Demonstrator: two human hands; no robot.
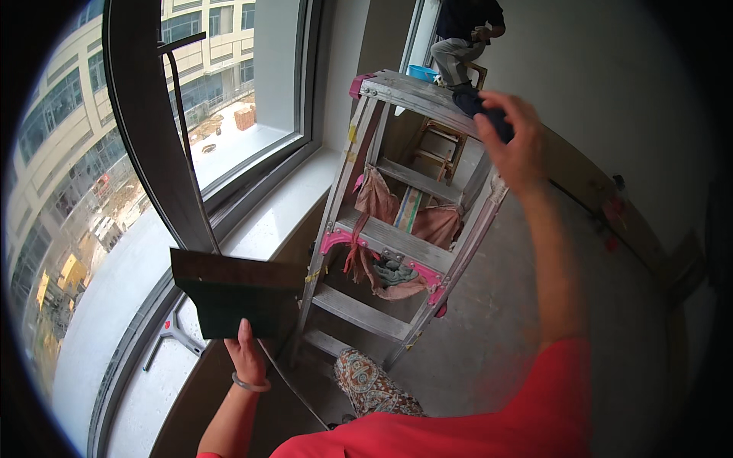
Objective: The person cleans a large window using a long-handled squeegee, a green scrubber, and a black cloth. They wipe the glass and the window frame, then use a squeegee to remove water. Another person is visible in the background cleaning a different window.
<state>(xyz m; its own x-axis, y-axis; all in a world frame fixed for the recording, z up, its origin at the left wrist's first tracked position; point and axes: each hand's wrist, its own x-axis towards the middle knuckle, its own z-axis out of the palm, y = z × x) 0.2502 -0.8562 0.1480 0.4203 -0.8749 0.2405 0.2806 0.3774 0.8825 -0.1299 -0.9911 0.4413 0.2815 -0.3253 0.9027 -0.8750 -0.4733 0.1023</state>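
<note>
Ladder (363, 312) takes up the centre, rags (376, 197) slung between its steps. Upper centre, behind it: a co-worker (467, 23), a blue basin (421, 72) alongside. Window frame (126, 114) runs down the left; grey tool (182, 334) lies on the sill (286, 200), lower left. Left forearm rises from the lower edge, bangle at wrist; left hand (244, 356) grips the green plate (237, 307), left of centre, thumb up. Right arm reaches to upper centre-right; right hand (523, 145), blurred, curls round a dark object (498, 122) by the ladder top.
</note>
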